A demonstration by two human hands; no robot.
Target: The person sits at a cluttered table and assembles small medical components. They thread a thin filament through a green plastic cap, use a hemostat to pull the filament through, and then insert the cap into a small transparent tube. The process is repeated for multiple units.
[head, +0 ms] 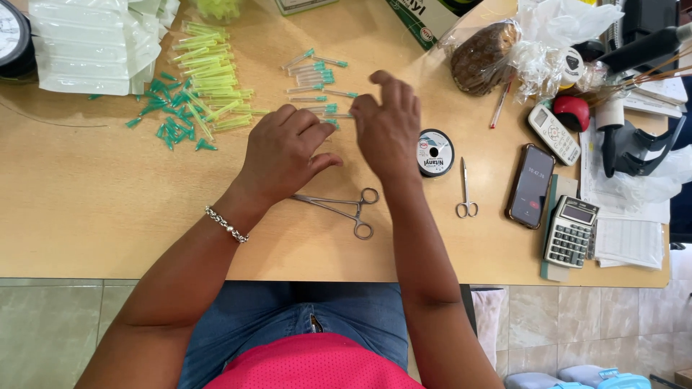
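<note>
The desk (108, 216) is light tan wood; on it lie yellow-green tubes (213, 75), loose teal caps (169, 115) and clear needles with teal hubs (317, 72). The forceps (346, 209) and small scissors (466, 191) are silver metal, the spool (435, 153) is black and white, the phone (531, 186) is black and the calculator (571, 232) is grey. The person wears a silver bracelet (225, 224), blue jeans (288, 317) and a pink shirt with a fine dotted mesh pattern (310, 364).

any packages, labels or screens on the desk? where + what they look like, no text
Smartphone: right of the small scissors, dark lit screen, brown case.
Calculator: right of phone, grey, small display.
Thread spool: by right hand, round black-white label.
Green box: top edge, partly cut off.
Clear plastic packs: top left, stacked.
Left hand: above the forceps.
</note>
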